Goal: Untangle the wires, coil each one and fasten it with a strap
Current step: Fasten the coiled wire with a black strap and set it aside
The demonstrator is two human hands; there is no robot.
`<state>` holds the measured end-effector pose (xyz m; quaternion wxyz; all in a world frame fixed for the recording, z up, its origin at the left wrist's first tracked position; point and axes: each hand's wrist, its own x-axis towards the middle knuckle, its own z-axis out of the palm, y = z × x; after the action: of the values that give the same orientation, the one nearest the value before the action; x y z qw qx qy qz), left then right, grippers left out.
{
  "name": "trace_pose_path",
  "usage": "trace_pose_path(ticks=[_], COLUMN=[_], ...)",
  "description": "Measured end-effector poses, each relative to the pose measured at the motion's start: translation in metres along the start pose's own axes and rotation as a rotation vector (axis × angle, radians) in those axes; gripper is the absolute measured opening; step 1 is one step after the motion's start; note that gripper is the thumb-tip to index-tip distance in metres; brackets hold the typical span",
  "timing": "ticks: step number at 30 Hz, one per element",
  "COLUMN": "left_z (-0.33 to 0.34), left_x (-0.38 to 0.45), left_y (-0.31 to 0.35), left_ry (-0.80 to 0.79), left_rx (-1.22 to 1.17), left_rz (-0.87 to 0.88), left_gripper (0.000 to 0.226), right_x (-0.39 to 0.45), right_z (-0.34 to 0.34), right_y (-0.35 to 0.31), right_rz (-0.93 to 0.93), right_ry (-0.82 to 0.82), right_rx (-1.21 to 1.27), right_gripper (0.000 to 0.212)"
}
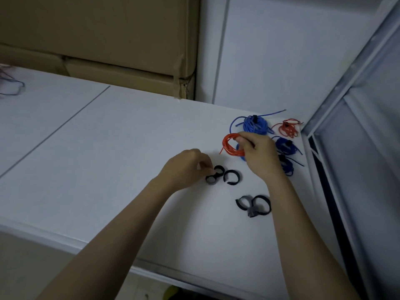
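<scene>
Head camera view, looking down on a white table [121, 131]. A person's right hand [258, 154] holds a coiled red wire [231, 146] just above the tabletop, thumb and fingers curled round one side of the coil; a loose end pokes out at the lower left. Part of a blue coil peeps out under that hand and is mostly hidden by it. The left hand [186, 167] reaches down to a black strap [213, 176] lying on the table, fingertips curled and pinching it; the exact grip is hard to make out in the dim, soft picture.

Just beside that strap lies a second curled strap [232, 177], and nearer the person a knotted pair of straps [254, 205]. Beyond the right hand, towards the far right corner of the table, sit finished bundles: a large blue bundle [255, 125], a small red bundle [289, 127] and two dark blue bundles [285, 154], partly covered by the wrist.

Open tabletop stretches to the left. Loose tangled wires [12, 83] are cut off at the far left edge. Cardboard boxes [108, 40] stand behind the table, and a metal frame [346, 148] hems in the right side.
</scene>
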<state>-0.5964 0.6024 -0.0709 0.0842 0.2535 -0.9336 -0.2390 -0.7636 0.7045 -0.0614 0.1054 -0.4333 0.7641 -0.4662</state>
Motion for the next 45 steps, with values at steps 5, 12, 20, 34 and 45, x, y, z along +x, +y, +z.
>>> trace_pose_path(ticks=[5,12,20,34,45], left_z=[0.009,-0.001,-0.027,-0.054,-0.067], left_x=[-0.003,-0.017,-0.029,-0.031,-0.023], left_y=[0.006,-0.006,-0.018,-0.028,-0.033], left_ry=[-0.082,0.090,0.481,0.516,0.522], left_rx=[0.087,-0.018,-0.193,-0.335,-0.242], left_rz=[-0.161,-0.186,-0.057,0.043,0.062], left_gripper=[0.028,0.012,0.011,0.011,0.026], right_x=[-0.006,-0.021,-0.022,-0.007,0.007], right_z=[-0.001,0.008,0.029,0.045,0.043], right_y=[0.001,-0.019,-0.047,-0.068,-0.074], right_rz=[-0.032,-0.046,-0.047,-0.149,-0.121], right_ry=[-0.011,-0.185,-0.365,-0.330,-0.354], right_rx=[0.000,0.094,0.234,0.264,0.289], right_gripper=[0.019,0.017,0.029,0.030,0.024])
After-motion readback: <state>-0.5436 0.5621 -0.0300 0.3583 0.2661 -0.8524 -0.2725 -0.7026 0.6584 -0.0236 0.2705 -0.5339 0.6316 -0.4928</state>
